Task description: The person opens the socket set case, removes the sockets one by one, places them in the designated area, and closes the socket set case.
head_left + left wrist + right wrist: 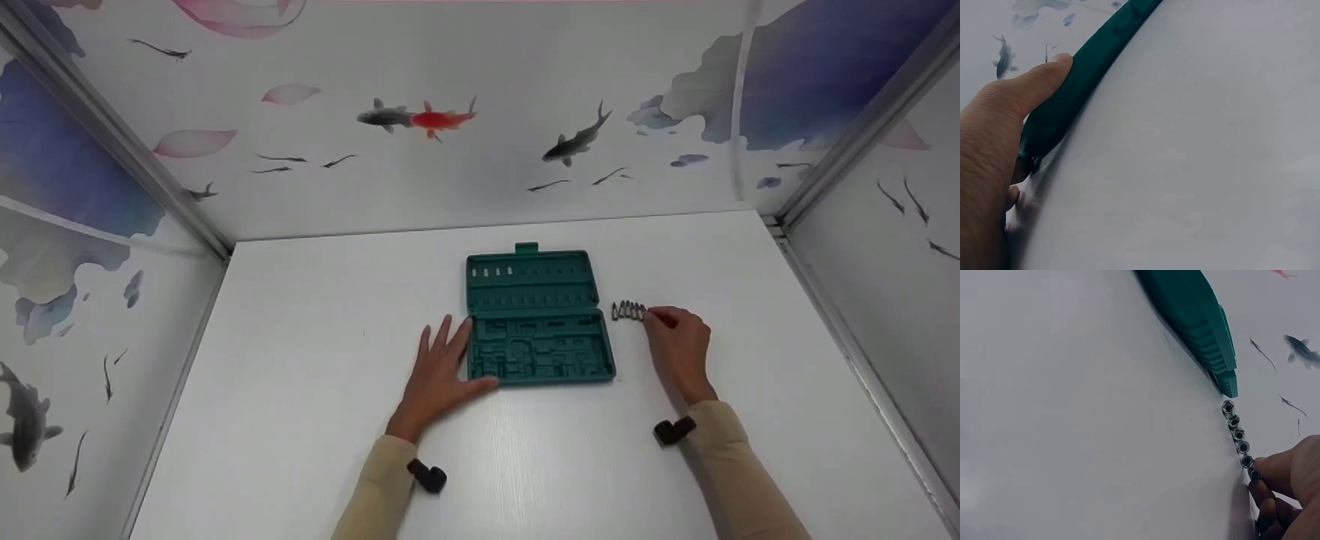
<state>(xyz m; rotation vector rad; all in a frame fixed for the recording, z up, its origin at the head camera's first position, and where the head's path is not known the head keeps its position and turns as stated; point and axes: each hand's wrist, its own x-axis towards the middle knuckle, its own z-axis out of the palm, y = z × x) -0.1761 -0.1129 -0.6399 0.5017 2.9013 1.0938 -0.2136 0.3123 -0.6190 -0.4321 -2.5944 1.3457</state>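
A green plastic tool case [540, 349] lies unfolded on the white table, its lid [529, 281] toward the back wall. My left hand [439, 379] is spread at the near left corner, thumb against the front edge and index finger along the left side. In the left wrist view the thumb [1053, 70] rests on the case's green edge. Right of the case, several small metal sockets [1238, 433] stand side by side in a row, hollow ends showing. My right hand [681, 345] pinches the row's rightmost socket [1255, 474] between thumb and fingers.
Several small silver pieces [492, 272] sit at the left of the lid's upper row of slots. The case's lower half has moulded recesses. White panels printed with fish enclose the table [315, 315] at the back and both sides.
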